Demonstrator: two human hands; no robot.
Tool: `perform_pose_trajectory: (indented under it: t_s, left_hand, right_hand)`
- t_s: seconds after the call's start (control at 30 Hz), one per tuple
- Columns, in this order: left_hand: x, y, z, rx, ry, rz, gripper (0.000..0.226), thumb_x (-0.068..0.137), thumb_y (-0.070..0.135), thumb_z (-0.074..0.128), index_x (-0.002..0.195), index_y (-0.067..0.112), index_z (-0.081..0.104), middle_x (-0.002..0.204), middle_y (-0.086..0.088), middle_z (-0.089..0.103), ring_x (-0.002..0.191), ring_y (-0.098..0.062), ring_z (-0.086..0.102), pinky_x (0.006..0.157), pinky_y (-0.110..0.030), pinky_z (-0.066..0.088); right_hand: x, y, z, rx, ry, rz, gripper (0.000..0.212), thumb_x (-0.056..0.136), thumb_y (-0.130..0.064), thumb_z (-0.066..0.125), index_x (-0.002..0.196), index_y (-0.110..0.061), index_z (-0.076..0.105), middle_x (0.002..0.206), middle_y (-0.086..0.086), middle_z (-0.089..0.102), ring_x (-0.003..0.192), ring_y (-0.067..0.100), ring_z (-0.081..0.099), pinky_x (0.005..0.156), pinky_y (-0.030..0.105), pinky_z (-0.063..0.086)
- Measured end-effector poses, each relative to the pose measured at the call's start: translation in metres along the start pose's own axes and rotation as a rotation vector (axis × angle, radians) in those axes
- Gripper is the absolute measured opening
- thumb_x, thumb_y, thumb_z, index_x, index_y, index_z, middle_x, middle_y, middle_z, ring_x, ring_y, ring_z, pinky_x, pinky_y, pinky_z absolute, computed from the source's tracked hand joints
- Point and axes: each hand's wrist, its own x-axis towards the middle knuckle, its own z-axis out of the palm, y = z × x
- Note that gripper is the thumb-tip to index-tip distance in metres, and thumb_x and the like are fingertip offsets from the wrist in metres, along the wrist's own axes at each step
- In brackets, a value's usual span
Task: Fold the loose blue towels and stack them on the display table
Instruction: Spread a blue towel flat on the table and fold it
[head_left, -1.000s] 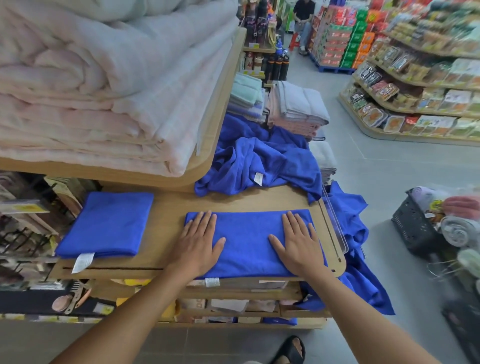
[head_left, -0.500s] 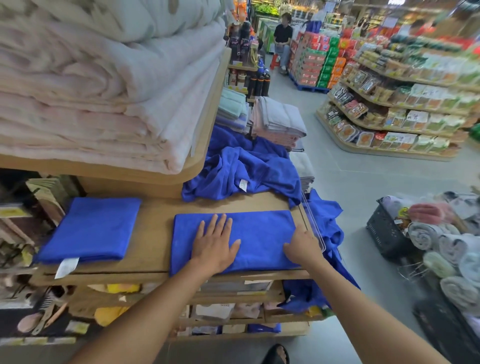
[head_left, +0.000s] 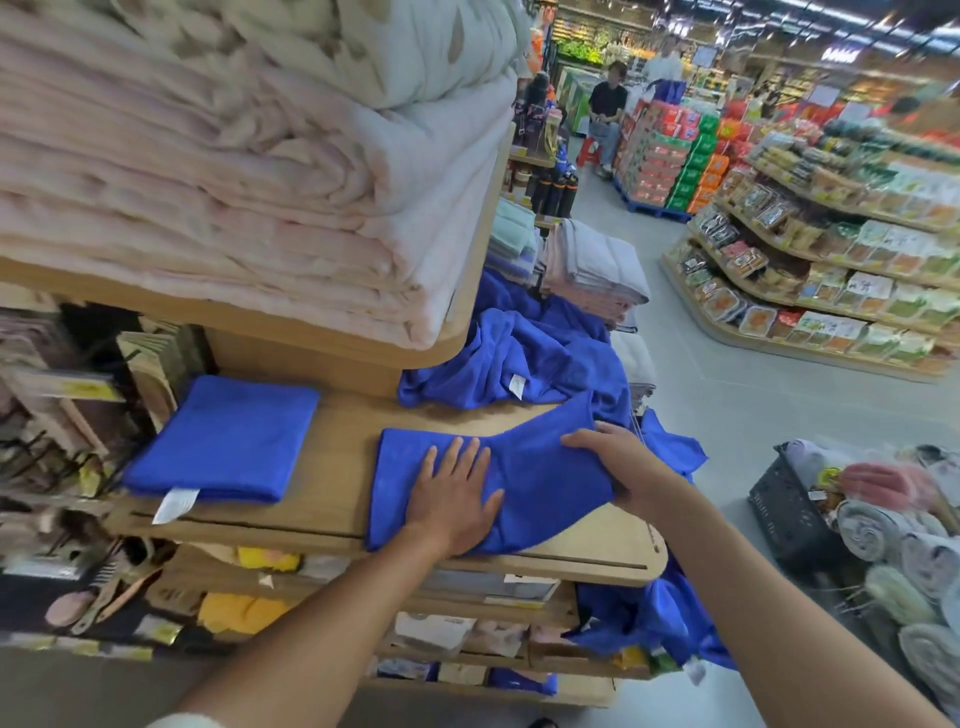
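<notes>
The right hand (head_left: 618, 467) has its grip clamped on the right end of the long, flat strip of blue microfibre towel (head_left: 540, 483) and holds that end raised off the pale wooden counter (head_left: 337, 467). The left hand (head_left: 457, 501) lies flat on the strip's middle with its fingers straight and spread, so its grip is apart and only presses. The strip's long axis runs left to right along the counter's near lip, so the fold looks set to travel leftward over the line of the pressing hand, with the right hand carrying it. The strip's left half lies smooth and uncovered to receive it. Further left, across a band of bare wood, sits the square folded blue towel (head_left: 223, 441), well apart from the strip. Just beyond the raised end lies the rumpled heap of loose blue towels (head_left: 524, 358); whether the two touch I cannot tell. The rounded wooden upper shelf (head_left: 311, 332) stacked with pink quilts (head_left: 208, 208) overhangs the far left, behind the fold's likely path. The near lip seems the main risk for slipping.
</notes>
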Motion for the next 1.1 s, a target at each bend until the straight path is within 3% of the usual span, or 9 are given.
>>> perform_pose_trajectory:
  t_s: [0.13,0.23,0.43,0.6,0.67,0.8,0.87,0.93,1.1]
  left_hand:
    - [-0.007,-0.003,-0.009,-0.004,0.033,0.048,0.067,0.105,0.055,0.018,0.162,0.02,0.014,0.171,0.0,0.01,0.157,-0.021,0.003,0.126,-0.05,0.002]
    - [-0.017,-0.024,-0.021,-0.127,0.173,-0.042,0.059,0.107,0.049,0.023,0.157,0.019,0.032,0.166,-0.003,0.027,0.155,-0.023,0.016,0.125,-0.048,0.012]
    - [-0.046,-0.079,-0.041,-1.279,0.338,-0.431,0.036,0.112,0.024,0.033,0.123,0.006,0.063,0.128,-0.009,0.064,0.115,-0.014,0.054,0.111,-0.037,0.039]
    - [-0.048,-0.095,-0.044,-1.749,0.329,-0.547,0.033,0.111,0.023,0.034,0.12,0.008,0.063,0.126,-0.008,0.065,0.121,-0.019,0.056,0.106,-0.034,0.044]
    - [-0.045,-0.097,-0.043,-1.69,0.313,-0.535,0.032,0.111,0.023,0.034,0.109,0.014,0.065,0.115,0.001,0.067,0.12,-0.016,0.054,0.1,-0.026,0.045]
    - [-0.041,-0.1,-0.032,-1.344,0.293,-0.538,0.043,0.107,0.016,0.047,0.149,0.009,0.042,0.155,-0.009,0.044,0.144,-0.021,0.04,0.121,-0.037,0.029]
    - [-0.04,-0.1,-0.031,-1.016,0.335,-0.402,0.055,0.103,0.015,0.052,0.155,0.009,0.034,0.16,-0.005,0.036,0.148,-0.02,0.033,0.122,-0.034,0.026]
    - [-0.034,-0.097,-0.029,-0.636,0.347,-0.211,0.06,0.102,0.022,0.052,0.157,0.009,0.031,0.164,-0.006,0.029,0.153,-0.021,0.024,0.125,-0.035,0.021]
    - [-0.026,-0.083,-0.015,-0.305,0.15,-0.176,0.068,0.106,0.045,0.039,0.162,0.015,0.016,0.171,-0.004,0.004,0.157,-0.021,-0.001,0.125,-0.035,0.003]
  right_hand:
    - [-0.001,-0.022,0.054,-0.336,-0.041,-0.135,0.02,0.084,-0.016,0.075,0.099,-0.006,0.066,0.101,0.018,0.074,0.093,0.032,0.074,0.065,0.037,0.057]
    - [0.007,-0.026,0.077,-0.506,-0.035,-0.16,0.021,0.083,-0.021,0.074,0.081,-0.014,0.055,0.058,-0.004,0.059,0.047,0.01,0.058,0.045,0.02,0.046]
    - [0.033,-0.029,0.141,-0.626,-0.106,-0.214,0.025,0.076,-0.023,0.065,0.074,-0.017,0.041,0.055,0.0,0.047,0.047,0.016,0.049,0.048,0.026,0.05]
    - [0.052,0.002,0.194,-0.888,-0.253,-0.192,0.029,0.086,-0.032,0.06,0.067,-0.015,0.047,0.043,-0.001,0.054,0.046,0.019,0.059,0.052,0.029,0.05]
    - [0.057,0.015,0.197,-1.01,-0.241,-0.201,0.035,0.091,-0.042,0.054,0.067,-0.016,0.052,0.049,-0.002,0.059,0.051,0.021,0.06,0.058,0.03,0.051]
    - [0.058,0.03,0.159,-1.038,0.036,-0.361,0.028,0.086,-0.043,0.053,0.069,-0.021,0.05,0.061,-0.009,0.054,0.069,0.021,0.057,0.056,0.032,0.037]
    - [0.055,0.038,0.13,-0.951,0.181,-0.347,0.015,0.084,-0.045,0.059,0.09,-0.032,0.057,0.083,-0.016,0.061,0.082,0.017,0.062,0.065,0.031,0.042]
    - [0.053,0.049,0.105,-0.931,0.274,-0.306,0.037,0.085,-0.05,0.06,0.116,-0.032,0.053,0.106,-0.012,0.062,0.096,0.019,0.065,0.073,0.034,0.045]
    - [0.055,0.072,0.095,-0.815,0.142,-0.012,0.06,0.088,-0.061,0.061,0.125,-0.014,0.049,0.117,0.006,0.066,0.099,0.028,0.065,0.08,0.038,0.05]
